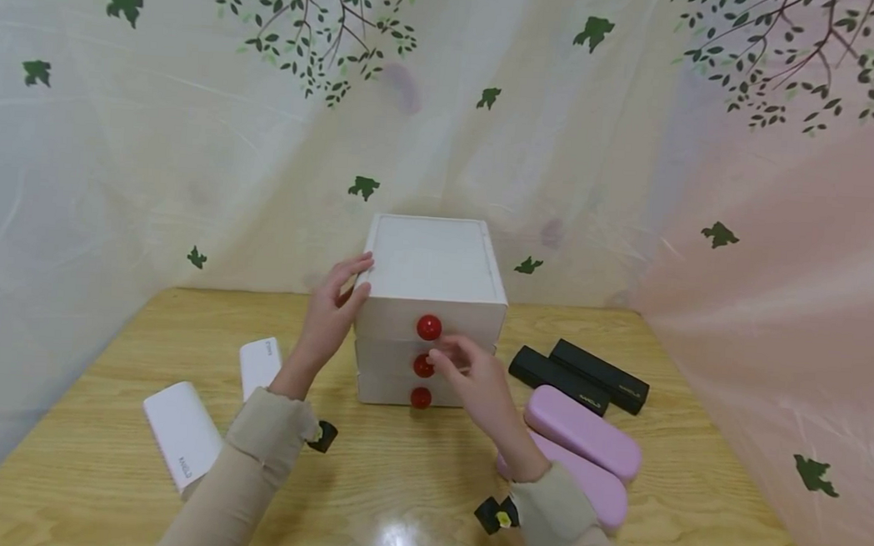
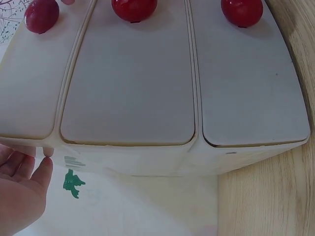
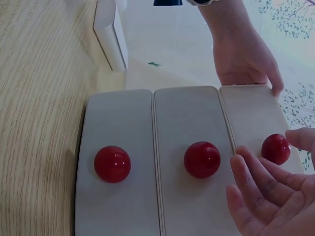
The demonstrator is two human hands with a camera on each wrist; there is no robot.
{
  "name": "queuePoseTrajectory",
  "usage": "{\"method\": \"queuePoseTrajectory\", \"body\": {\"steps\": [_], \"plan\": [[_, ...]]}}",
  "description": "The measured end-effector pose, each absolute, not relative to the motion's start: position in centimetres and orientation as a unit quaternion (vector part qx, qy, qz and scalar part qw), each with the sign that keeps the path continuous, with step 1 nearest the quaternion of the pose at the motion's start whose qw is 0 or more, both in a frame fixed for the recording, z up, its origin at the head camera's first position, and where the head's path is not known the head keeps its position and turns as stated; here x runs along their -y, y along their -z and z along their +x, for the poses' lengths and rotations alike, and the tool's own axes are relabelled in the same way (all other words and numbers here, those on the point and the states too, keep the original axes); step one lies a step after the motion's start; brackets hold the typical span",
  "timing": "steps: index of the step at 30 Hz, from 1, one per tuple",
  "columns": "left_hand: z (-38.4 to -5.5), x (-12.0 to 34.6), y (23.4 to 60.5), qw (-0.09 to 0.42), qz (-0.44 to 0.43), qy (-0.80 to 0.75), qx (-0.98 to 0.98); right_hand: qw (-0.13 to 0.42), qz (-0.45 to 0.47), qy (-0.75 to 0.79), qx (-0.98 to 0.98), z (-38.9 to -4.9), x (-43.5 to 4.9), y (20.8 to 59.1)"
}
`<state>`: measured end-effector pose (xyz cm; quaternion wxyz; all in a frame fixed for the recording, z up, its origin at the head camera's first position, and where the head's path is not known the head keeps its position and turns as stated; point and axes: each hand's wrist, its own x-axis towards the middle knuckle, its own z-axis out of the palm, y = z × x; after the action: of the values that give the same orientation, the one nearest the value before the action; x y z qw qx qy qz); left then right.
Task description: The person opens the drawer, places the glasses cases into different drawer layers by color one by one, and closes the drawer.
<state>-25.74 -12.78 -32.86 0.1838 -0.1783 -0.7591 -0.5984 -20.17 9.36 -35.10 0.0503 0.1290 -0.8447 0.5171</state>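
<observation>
A white three-drawer box (image 1: 438, 260) stands on the table, each drawer front bearing one round red knob. My left hand (image 1: 329, 312) rests against the box's upper left side, its fingers near the top edge. In the left wrist view that hand (image 2: 22, 191) touches the side of the box by the top drawer. My right hand (image 1: 479, 384) is in front of the drawers, beside the top knob (image 1: 429, 327) and the middle knob (image 1: 424, 365). In the right wrist view its thumb and loosely bent fingers (image 3: 261, 189) lie around the top knob (image 3: 276, 149) without visibly gripping it. All drawers look closed.
Two white lettered objects, a larger one (image 1: 182, 437) and a smaller one (image 1: 259, 362), lie to the left. At right are two black oblong cases (image 1: 599, 375) and two pink rounded cases (image 1: 585, 432). A printed curtain (image 1: 445, 140) hangs behind the table (image 1: 347, 518).
</observation>
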Motion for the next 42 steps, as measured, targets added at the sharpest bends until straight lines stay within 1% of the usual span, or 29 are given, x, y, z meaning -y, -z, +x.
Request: {"method": "queuePoseTrajectory", "body": {"steps": [8,19,28,42], "plan": [[-25.8,12.5,33.1,0.199,-0.188,0.600,0.752,0.068,0.128,-0.543,0.827,-20.6,-8.5,34.8],[-25.8,12.5,33.7,0.215,-0.200,0.599,0.745,0.081,0.090,-0.540,0.833,-21.4,-7.8,34.5],[-26.0,12.6,33.9,0.219,-0.197,0.597,0.746,0.083,0.052,-0.574,0.813,-21.9,-7.3,34.2],[-25.9,12.8,33.8,0.214,-0.195,0.597,0.748,0.096,0.041,-0.604,0.790,-22.1,-7.0,34.5]]}}
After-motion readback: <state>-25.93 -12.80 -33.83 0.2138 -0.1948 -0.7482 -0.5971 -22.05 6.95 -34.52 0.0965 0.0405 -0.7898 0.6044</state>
